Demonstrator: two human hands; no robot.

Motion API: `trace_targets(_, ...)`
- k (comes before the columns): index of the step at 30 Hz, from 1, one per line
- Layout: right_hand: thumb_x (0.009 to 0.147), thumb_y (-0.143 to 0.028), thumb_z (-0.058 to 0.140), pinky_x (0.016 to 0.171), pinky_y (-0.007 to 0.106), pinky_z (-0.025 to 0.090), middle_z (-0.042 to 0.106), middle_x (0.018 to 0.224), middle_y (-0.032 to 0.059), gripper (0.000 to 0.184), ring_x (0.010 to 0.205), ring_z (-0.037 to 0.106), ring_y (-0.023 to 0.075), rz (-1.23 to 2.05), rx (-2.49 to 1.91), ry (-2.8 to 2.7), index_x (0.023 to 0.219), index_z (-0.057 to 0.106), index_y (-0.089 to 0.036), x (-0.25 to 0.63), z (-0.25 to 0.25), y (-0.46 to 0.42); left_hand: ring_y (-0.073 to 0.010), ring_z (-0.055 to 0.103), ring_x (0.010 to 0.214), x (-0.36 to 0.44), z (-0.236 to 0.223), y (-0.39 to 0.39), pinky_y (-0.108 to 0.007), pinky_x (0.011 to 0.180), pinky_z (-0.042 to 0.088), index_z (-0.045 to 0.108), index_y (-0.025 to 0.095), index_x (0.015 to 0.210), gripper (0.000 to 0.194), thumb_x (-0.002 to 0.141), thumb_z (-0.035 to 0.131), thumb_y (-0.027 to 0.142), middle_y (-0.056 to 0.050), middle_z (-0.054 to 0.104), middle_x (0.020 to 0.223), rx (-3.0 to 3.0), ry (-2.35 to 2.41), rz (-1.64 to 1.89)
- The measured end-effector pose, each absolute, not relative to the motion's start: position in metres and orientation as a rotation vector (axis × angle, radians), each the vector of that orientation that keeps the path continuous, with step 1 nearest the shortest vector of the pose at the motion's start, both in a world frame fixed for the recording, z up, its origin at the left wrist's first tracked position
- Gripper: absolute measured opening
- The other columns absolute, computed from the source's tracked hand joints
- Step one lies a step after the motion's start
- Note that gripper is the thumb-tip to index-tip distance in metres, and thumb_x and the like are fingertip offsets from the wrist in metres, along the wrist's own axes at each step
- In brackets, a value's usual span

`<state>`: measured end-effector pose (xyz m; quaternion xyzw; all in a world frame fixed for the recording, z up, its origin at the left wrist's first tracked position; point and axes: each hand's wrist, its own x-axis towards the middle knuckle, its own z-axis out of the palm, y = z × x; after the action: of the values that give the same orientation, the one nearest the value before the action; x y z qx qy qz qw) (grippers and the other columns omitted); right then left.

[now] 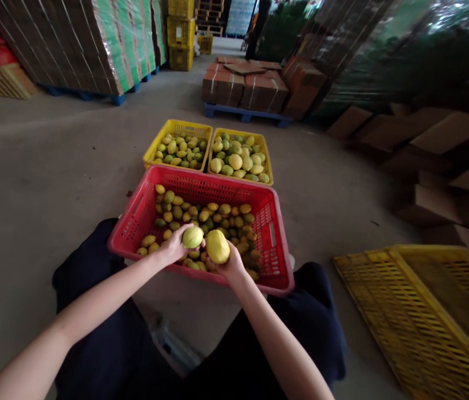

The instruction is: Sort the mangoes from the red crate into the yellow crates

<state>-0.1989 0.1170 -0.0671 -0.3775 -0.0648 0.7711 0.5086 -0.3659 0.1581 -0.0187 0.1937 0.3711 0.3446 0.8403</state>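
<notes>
Over the near side of a red plastic crate (280, 244), both hands hold fruit close together. My left hand (171, 244) is closed around a greenish-yellow lemon (193, 237). A larger yellow lemon (217, 246) sits in my right hand (233, 263), its fingers wrapped around the lower side. Many smaller yellow and green lemons (225, 209) lie loose in the red crate below. Parts of the fingers are hidden behind the held fruit.
Beyond the red crate stand two yellow crates, a left one (151, 145) and a right one (270, 161), both filled with lemons. An empty yellow crate (429, 311) lies at right. Flattened cartons (438, 133) and a blue pallet (246, 114) with brown boxes (242, 86) are farther off.
</notes>
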Motion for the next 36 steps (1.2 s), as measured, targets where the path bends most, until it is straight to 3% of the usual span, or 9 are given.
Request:
trace_targets(4,0.087,-0.047,0.046,0.041,0.027,0.048,0.070,0.068,0.0059,0.032,0.053,0.065,0.0188,1.887,-0.970,0.051,0.091,0.059,-0.018,-0.197,-0.058,0.117,-0.0136,0.058,0.049,-0.365,-0.018,0.161,-0.025,0.048,0.050,0.064,0.012,0.081,0.027,0.090,0.049,0.034,-0.003,0.061,0.060,0.165,0.887,0.713)
trace_targets(8,0.086,-0.046,0.054,0.051,0.029,0.053,0.071,0.072,0.0010,0.025,0.062,0.067,0.0177,1.792,-0.926,0.001,0.091,0.060,-0.022,-0.201,-0.036,0.118,-0.0136,0.061,0.054,-0.366,-0.019,0.164,-0.026,0.051,0.052,0.063,0.014,0.081,0.025,0.091,0.049,0.031,-0.002,0.063,0.063,0.064,0.872,0.754)
trace_targets(14,0.083,-0.053,0.055,0.058,0.028,0.053,0.071,0.072,0.0006,0.036,0.063,0.066,0.0155,1.753,-0.876,-0.201,0.081,0.066,-0.019,-0.210,-0.029,0.118,-0.0120,0.060,0.054,-0.366,-0.015,0.163,-0.022,0.049,0.047,0.061,0.014,0.061,0.033,0.086,0.056,0.035,-0.001,0.061,0.060,0.417,0.862,0.860)
trace_targets(21,0.073,-0.047,0.066,0.057,0.026,0.052,0.070,0.071,0.0026,0.032,0.062,0.065,0.0159,1.768,-0.881,-0.397,0.077,0.070,-0.016,-0.217,-0.042,0.114,-0.0135,0.059,0.057,-0.364,-0.012,0.158,-0.022,0.055,0.047,0.063,0.014,0.054,0.037,0.075,0.064,0.044,-0.004,0.061,0.058,0.743,0.858,0.931)
trace_targets(25,0.075,-0.048,0.065,0.057,0.028,0.054,0.071,0.074,0.0031,0.032,0.065,0.067,0.0175,1.802,-0.864,-0.348,0.081,0.069,-0.016,-0.218,-0.045,0.113,-0.0126,0.059,0.058,-0.364,-0.013,0.159,-0.022,0.056,0.046,0.064,0.013,0.059,0.031,0.075,0.065,0.039,-0.003,0.061,0.061,0.679,0.832,0.912)
trace_targets(30,0.074,-0.048,0.065,0.045,0.028,0.051,0.072,0.079,0.0051,0.034,0.063,0.068,0.0200,1.862,-0.809,-0.270,0.090,0.067,-0.017,-0.214,-0.045,0.114,-0.0126,0.061,0.059,-0.363,-0.016,0.165,-0.023,0.056,0.050,0.060,0.013,0.068,0.009,0.075,0.061,0.019,-0.001,0.061,0.064,0.273,0.869,0.832)
trace_targets(36,0.075,-0.055,0.062,0.039,0.025,0.046,0.071,0.074,0.0061,0.042,0.060,0.067,0.0198,1.852,-0.758,-0.161,0.088,0.065,-0.016,-0.206,-0.043,0.117,-0.0111,0.061,0.054,-0.364,-0.022,0.170,-0.023,0.053,0.054,0.055,0.015,0.072,0.008,0.080,0.053,0.013,0.001,0.060,0.060,-0.020,0.935,0.890)
